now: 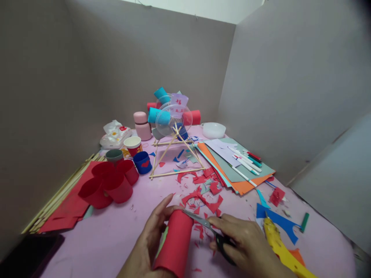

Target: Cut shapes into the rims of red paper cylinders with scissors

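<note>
My left hand (153,231) is wrapped around a red paper-covered cup (177,245) near the table's front edge, with a light green patch on its left side. In my right hand (246,241) is a pair of scissors (203,221) with black handles; the blades touch the cup's upper rim. Cut red paper scraps (203,199) lie just beyond the cup. Farther back stands a wheel model (174,119) on a frame of wooden sticks (176,173), with blue and red cups around its clear discs.
At left stand several red cups (117,187), a blue cup (142,162) and a pink flask (142,126). Coloured paper sheets (252,185) with markers (246,164) lie at right. A yellow glue gun (278,243) rests near my right hand. A dark flat object (31,255) lies front left.
</note>
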